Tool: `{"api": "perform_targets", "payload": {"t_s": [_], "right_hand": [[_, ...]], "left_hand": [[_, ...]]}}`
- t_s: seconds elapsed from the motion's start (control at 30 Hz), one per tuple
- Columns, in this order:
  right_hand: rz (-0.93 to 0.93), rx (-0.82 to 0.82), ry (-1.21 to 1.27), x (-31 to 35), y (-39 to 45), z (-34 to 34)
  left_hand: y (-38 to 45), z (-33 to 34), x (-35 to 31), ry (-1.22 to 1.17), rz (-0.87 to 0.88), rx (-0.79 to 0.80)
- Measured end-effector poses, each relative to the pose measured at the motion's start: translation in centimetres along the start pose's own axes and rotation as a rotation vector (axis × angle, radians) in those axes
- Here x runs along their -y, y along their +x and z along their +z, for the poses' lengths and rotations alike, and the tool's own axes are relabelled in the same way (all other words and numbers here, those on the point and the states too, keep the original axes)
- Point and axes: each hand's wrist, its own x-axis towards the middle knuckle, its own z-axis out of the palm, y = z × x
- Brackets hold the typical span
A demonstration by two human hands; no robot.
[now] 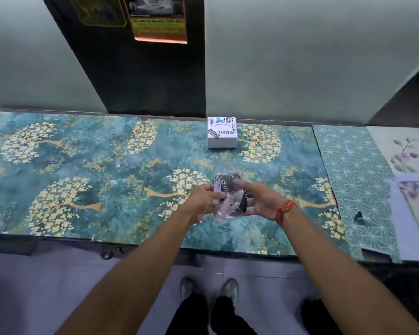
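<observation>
A clear plastic packet (230, 197) with a dark item and a white label inside is held just above the teal floral table top (107, 165). My left hand (203, 201) pinches the packet's left edge at the label. My right hand (259, 199), with a red thread on its wrist, holds the packet's right side, the forefinger stretched over the top and the thumb below. A small white printed box (221, 135) stands on the table behind the packet, near the wall, apart from both hands.
The table's front edge (155, 247) runs across the view, with my shoes (208, 288) on the floor below. Patterned sheets (356, 177) lie at the right end. A dark panel with posters (155, 20) rises behind the table.
</observation>
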Motion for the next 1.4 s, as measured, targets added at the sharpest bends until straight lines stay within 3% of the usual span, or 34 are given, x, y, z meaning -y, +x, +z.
{"api": "perform_targets", "payload": {"t_s": [0.13, 0.23, 0.33, 0.47, 0.53, 0.6, 0.67, 0.77, 0.87, 1.0, 1.1, 1.27, 1.4], "right_hand": [[-0.163, -0.267, -0.026, -3.0, -2.7, 0.9], [-0.246, -0.351, 0.073, -6.1, -5.4, 1.1], [-0.272, -0.353, 0.214, -9.4, -9.1, 2.1], [-0.279, -0.174, 0.293, -14.7, -14.4, 2.6], [-0.317, -0.124, 0.127, -17.7, -16.9, 2.6], [-0.386, -0.17, -0.234, -20.2, -19.0, 3.1], [-0.474, -0.334, -0.49, -22.3, -20.3, 4.1], [-0.598, -0.613, -0.459, -25.6, -22.4, 4.5], [-0.558, -0.802, -0.334, -29.8, -24.7, 2.9], [-0.517, -1.09, -0.291, -35.1, -26.5, -1.8], [-0.498, -1.249, -0.271, -40.1, -26.6, -6.2], [-0.346, -1.436, -0.229, -48.4, -26.3, -14.8], [-0.346, -1.437, -0.168, -54.4, -22.7, -22.7]], "left_hand": [[-2.4, 1.8, 3.0, -0.006, 0.042, 0.008], [-4.1, 2.6, 5.4, -0.132, 0.013, 0.059], [-6.4, 3.7, 7.7, -0.208, -0.053, 0.106], [-9.1, 4.5, 11.7, -0.375, -0.167, 0.128], [-10.8, 4.9, 13.9, -0.368, -0.228, 0.125], [-12.2, 5.6, 16.1, -0.327, -0.31, 0.123], [-13.5, 6.3, 18.1, -0.324, -0.419, 0.156], [-15.6, 8.5, 20.9, -0.386, -0.529, 0.196], [-16.9, 12.2, 24.1, -0.266, -0.396, 0.143], [-16.2, 17.5, 29.3, 0.129, -0.004, -0.068], [-15.1, 22.4, 33.6, 0.392, 0.245, -0.025], [-10.8, 31.5, 40.6, 0.496, 0.325, 0.067], [-2.8, 37.6, 45.7, 0.58, 0.315, 0.068]]}}
